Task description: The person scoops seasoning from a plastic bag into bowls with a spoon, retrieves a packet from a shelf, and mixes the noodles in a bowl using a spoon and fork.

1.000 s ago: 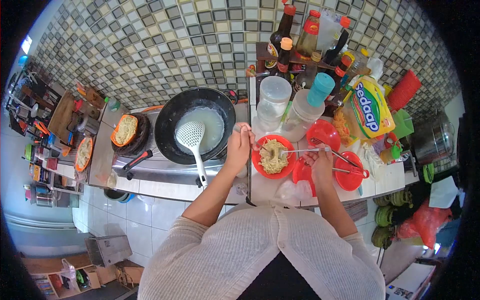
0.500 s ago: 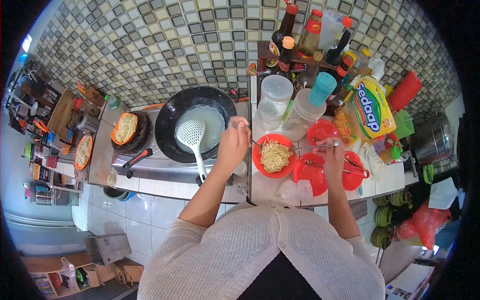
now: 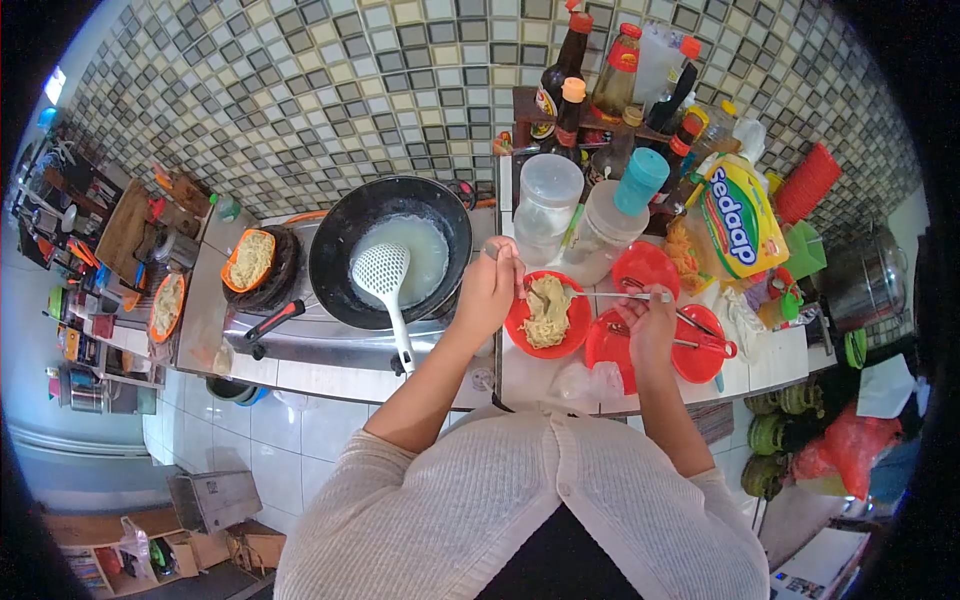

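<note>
Noodles [image 3: 548, 312] are bunched up in a red bowl [image 3: 582, 318] on the counter, partly raised by two metal utensils. My left hand [image 3: 492, 292] is closed round one, a spoon or fork, at the bowl's left side. From the right, my right hand [image 3: 650, 325] grips the other by its handle [image 3: 605, 294], which reaches across the rim into the noodles. Their ends are buried, so I cannot tell spoon from fork. Below and beside my right hand are more red bowls [image 3: 612, 350], one with red-handled tongs [image 3: 715, 347] across it.
A black wok [image 3: 335, 250] with cloudy liquid and a white slotted ladle [image 3: 382, 270] sits left on the stove. Orange bowls of noodles [image 3: 250, 260] stand farther left. Behind the bowl are clear jars [image 3: 548, 200], sauce bottles [image 3: 570, 55] and a yellow-green packet [image 3: 740, 220].
Both hands have shifted slightly; my left hand has come down and right, closer to the bowl. The noodles, earlier spread in the bowl, are now gathered and partly raised.
</note>
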Demonstrator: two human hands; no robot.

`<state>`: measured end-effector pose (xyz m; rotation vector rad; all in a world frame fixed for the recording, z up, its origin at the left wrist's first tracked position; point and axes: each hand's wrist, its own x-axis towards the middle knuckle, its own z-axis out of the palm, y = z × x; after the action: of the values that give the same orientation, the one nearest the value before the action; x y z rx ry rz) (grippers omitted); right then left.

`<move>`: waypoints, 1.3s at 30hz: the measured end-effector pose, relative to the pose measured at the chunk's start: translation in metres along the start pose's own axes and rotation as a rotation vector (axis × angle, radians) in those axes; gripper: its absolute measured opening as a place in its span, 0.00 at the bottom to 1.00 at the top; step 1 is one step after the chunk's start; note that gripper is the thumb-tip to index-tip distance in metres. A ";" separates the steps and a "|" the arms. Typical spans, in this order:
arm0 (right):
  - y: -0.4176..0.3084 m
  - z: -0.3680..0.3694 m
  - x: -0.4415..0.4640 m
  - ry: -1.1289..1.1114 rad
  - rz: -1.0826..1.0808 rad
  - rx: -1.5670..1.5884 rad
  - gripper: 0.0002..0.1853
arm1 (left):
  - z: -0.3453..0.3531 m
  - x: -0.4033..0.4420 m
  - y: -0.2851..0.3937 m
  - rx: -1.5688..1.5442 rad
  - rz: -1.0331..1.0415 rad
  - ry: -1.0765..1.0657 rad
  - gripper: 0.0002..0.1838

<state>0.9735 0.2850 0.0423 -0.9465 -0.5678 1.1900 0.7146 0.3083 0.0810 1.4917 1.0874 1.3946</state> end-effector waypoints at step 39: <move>-0.029 0.029 -0.027 -0.242 -0.262 -0.293 0.13 | -0.003 0.008 0.033 0.053 0.141 -0.010 0.09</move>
<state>0.9573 0.2667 0.0850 -0.9437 -1.0494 1.0060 0.7139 0.3063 0.1147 1.6384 1.0367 1.4632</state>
